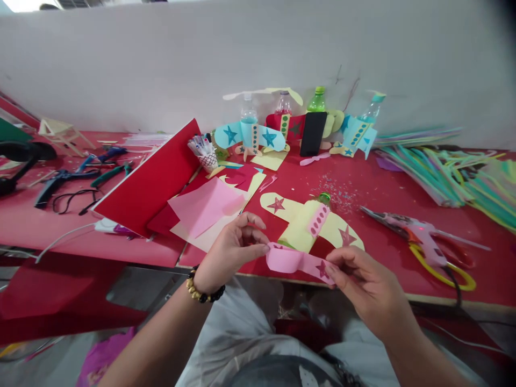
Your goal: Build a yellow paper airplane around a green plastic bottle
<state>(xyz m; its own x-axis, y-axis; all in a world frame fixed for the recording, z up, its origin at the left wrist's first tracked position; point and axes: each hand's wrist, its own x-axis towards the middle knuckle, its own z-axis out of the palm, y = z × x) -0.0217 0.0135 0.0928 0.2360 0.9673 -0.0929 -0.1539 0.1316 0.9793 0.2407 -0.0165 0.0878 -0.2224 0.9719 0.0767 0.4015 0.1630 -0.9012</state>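
Between my hands, over the table's front edge, a pink paper strip with dark red stars curls upward. My left hand pinches its left end between thumb and fingers. The right end, beside a star, is gripped by my right hand. Just beyond the strip lies a green-capped bottle wrapped in pale yellow paper. It has yellow paper wings with red stars and a pink dotted band. Loose pink paper sheets lie to the left of it.
Bottle airplanes and a black phone stand along the wall. A glue gun and scissors lie right, near coloured strips. Leftward are a red board, a pen cup and pliers.
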